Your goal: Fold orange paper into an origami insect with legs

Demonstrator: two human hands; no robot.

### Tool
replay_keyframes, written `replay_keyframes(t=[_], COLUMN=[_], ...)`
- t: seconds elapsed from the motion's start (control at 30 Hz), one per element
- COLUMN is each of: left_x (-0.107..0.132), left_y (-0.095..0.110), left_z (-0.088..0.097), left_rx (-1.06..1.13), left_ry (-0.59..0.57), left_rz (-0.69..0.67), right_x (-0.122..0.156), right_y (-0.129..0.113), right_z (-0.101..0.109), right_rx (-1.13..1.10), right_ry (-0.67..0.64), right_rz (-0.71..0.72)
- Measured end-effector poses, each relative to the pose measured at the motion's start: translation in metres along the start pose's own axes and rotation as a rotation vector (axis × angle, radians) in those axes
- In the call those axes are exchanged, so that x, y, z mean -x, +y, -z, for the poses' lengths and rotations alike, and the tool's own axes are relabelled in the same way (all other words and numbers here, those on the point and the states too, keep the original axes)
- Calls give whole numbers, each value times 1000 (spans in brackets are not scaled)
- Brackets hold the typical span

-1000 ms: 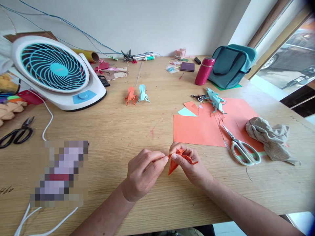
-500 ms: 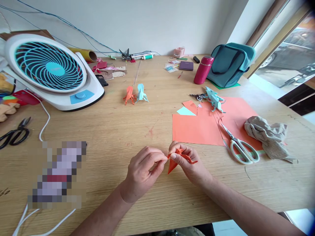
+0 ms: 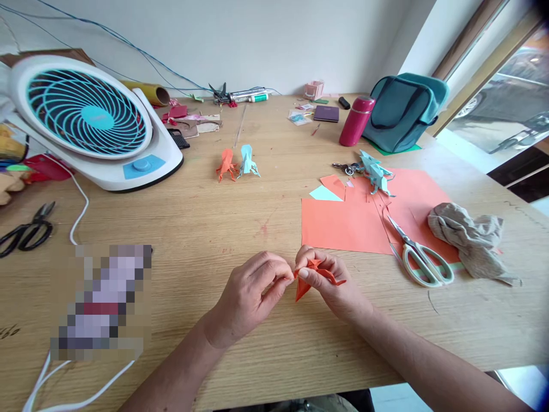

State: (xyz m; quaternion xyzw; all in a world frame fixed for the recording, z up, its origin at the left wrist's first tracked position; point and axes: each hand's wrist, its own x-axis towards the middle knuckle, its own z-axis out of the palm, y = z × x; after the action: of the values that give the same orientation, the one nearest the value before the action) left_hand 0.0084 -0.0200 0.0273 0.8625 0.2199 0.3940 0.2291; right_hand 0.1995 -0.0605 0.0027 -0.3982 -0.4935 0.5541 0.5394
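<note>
An orange origami figure [image 3: 303,290] with thin folded points is held above the front of the table, pinched between the thumb and fingers of my right hand [image 3: 330,283]. Its pointed end hangs downward, and one slim limb sticks out to the right. My left hand [image 3: 261,289] is closed in a pinch at the figure's left tip; the fingertips hide most of that tip. Farther back stand an orange origami insect [image 3: 226,163] and a light blue one [image 3: 247,160]. A larger blue origami insect [image 3: 375,173] rests on orange paper [image 3: 343,223].
White-handled scissors [image 3: 422,266] and a crumpled grey cloth [image 3: 467,237] lie to the right. At the back right stand a pink bottle [image 3: 357,122] and a teal bag [image 3: 403,111]. A fan [image 3: 167,151], black scissors [image 3: 32,232] and a blurred-out object [image 3: 103,300] are on the left.
Both hands stay at the orange figure with almost the same grip. The left fingers have shifted very slightly at its tip. The whole view has moved a little.
</note>
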Motion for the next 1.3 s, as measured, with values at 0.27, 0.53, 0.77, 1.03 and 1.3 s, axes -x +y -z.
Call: replay_keyframes(t=[0.27,0.53,0.77,1.03,1.3], left_x=[-4,0,2,4,4], left_y=[-1,2,11,16,17], left_z=[8,-2,-10,-19,-19], left_rx=[54,140,256,335,349], left_ry=[-160,85,184,237,252], left_rz=[38,251,445,586,555], right_x=[2,2,5,7,7], right_y=[0,-1,3,1,1], right_z=[2,2,1,-3,-4], right_rx=[12,48,169,365,394], right_ry=[-49,4,50,105,113], right_rz=[16,69,149,316,353])
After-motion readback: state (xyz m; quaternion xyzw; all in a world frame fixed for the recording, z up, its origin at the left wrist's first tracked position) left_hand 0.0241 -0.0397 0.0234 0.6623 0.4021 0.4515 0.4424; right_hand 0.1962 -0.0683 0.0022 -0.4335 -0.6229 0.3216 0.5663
